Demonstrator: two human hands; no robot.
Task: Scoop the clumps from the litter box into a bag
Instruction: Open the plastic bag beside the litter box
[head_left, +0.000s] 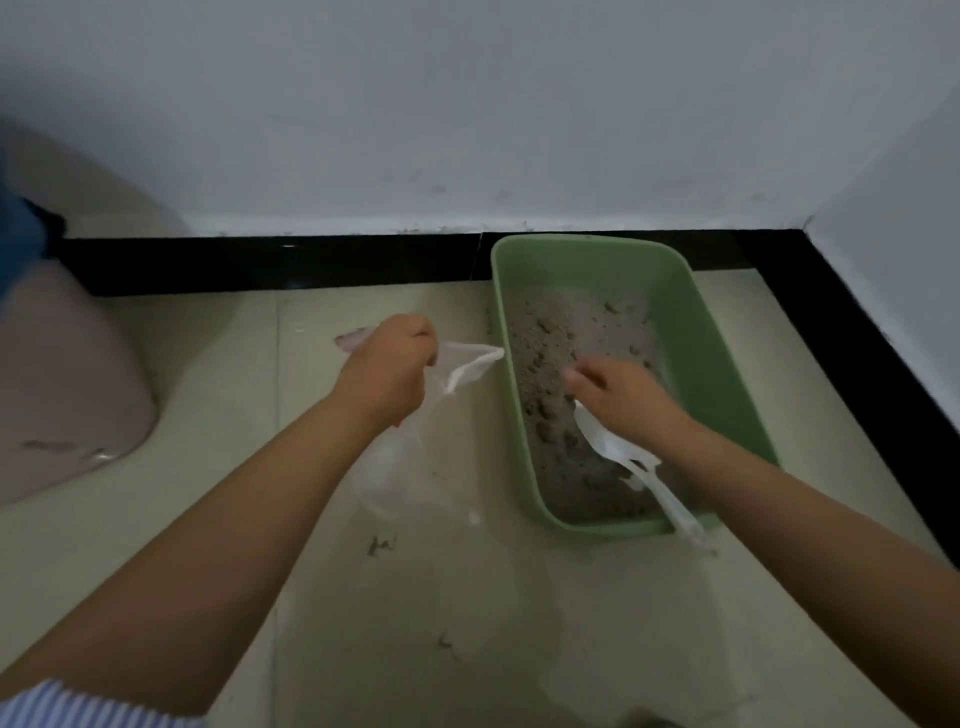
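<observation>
A green litter box (680, 312) stands on the floor by the wall, filled with grey litter and clumps (550, 338). My left hand (387, 366) is left of the box and grips the top of a clear plastic bag (400, 467), which hangs down to the floor. My right hand (623, 392) is low over the litter in the middle of the box, fingers pointing down and left. Whether they pinch anything is hidden. A white scoop (618, 447) lies just under my right wrist, its far end over the box's near rim.
A black skirting strip (260, 262) runs along the wall and turns the corner at the right. A pinkish plastic container (62, 389) sits at the left. Small dark bits of litter (382, 545) lie on the pale tile floor in front of the bag.
</observation>
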